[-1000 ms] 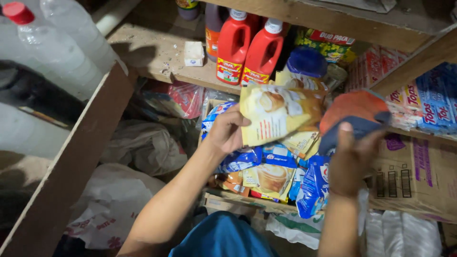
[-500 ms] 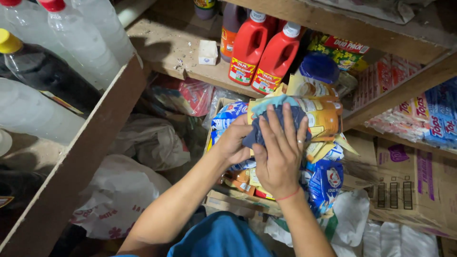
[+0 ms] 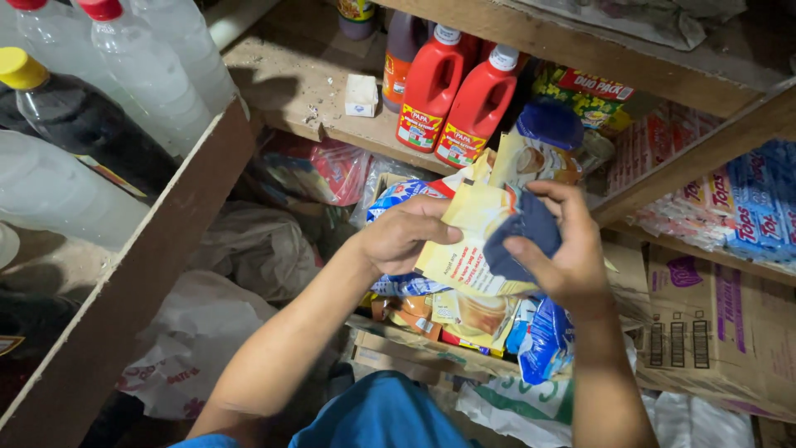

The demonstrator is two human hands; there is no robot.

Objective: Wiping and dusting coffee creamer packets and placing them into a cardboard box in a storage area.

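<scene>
Dark cloth (image 3: pixel 524 241) in right hand (image 3: pixel 564 257), yellow pouch (image 3: pixel 473 245) half hidden

Glossy yellow foil-plastic pouch (image 3: pixel 473 249) pinched in left hand (image 3: pixel 406 236); matt dark-blue cloth (image 3: pixel 522 245) in right hand (image 3: pixel 564 257). At 12 o'clock, smooth glossy red plastic bottles (image 3: pixel 456 99) on rough, dusty wood shelf (image 3: pixel 290 83). At 3 o'clock, matt brown cardboard box (image 3: pixel 713 332).

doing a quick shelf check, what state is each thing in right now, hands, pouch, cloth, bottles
left hand: gripping the yellow pouch at its left edge
right hand: pressing the dark cloth onto the pouch
yellow pouch: sealed, held tilted above the box
dark cloth: crumpled against the pouch
red bottles: upright, capped, on the shelf
clear bottles: capped, standing in the left compartment
cardboard box: standing at right, open or shut cannot be told
</scene>
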